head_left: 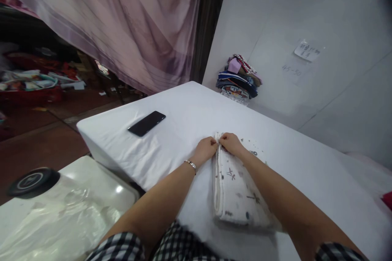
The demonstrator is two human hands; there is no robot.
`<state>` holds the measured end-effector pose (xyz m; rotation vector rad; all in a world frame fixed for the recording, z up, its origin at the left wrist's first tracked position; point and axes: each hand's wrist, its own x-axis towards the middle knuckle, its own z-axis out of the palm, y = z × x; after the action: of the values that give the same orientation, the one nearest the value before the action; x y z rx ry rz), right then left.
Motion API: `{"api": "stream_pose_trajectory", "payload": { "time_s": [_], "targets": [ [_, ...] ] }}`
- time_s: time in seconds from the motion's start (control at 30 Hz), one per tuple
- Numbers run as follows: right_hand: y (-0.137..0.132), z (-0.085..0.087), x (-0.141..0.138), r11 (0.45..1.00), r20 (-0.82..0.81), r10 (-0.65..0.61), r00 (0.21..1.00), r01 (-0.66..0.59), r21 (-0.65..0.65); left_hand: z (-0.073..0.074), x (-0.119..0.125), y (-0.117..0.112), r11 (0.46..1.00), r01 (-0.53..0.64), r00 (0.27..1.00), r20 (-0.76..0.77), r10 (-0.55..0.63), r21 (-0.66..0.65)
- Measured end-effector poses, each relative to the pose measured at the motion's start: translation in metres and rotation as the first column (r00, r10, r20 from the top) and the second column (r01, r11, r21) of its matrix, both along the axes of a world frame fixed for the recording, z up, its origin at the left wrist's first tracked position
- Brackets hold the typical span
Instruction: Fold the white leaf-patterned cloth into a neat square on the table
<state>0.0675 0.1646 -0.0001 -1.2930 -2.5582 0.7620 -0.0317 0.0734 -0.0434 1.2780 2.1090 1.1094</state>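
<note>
A folded white cloth [235, 187] with small printed figures and dots lies on the white-covered table [183, 105] in front of me. Its layered folded edge faces left. At the cloth's far left corner my left hand [206, 148] pinches the layers, fingers closed. My right hand [231, 142] grips the same corner from the other side, its fingertips close to those of the left. My right forearm hides part of the cloth's right side. A thin bracelet circles my left wrist.
A black phone [147, 123] rests on the table to the left. Folded clothes [237, 77] are stacked by the wall at the back. Clear plastic [70, 216] and a black round object [33, 182] lie on a white surface at lower left. A pinkish curtain [147, 20] hangs behind.
</note>
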Motion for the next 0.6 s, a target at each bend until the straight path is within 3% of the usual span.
{"api": "stream_pose_trajectory", "payload": {
  "time_s": [0.4, 0.6],
  "targets": [
    [-0.0045, 0.0009, -0.0062, 0.998, 0.030, -0.023, 0.999, 0.022, 0.052, 0.0006, -0.0001, 0.0003, 1.000, -0.001, 1.000, -0.025, 0.001, -0.006],
    [0.0009, 0.0018, -0.0039, 1.000, 0.069, -0.002, 0.998, 0.003, -0.006, 0.0026, 0.0005, -0.0007, 1.000, -0.002, 1.000, -0.027, 0.001, -0.014]
  ]
}}
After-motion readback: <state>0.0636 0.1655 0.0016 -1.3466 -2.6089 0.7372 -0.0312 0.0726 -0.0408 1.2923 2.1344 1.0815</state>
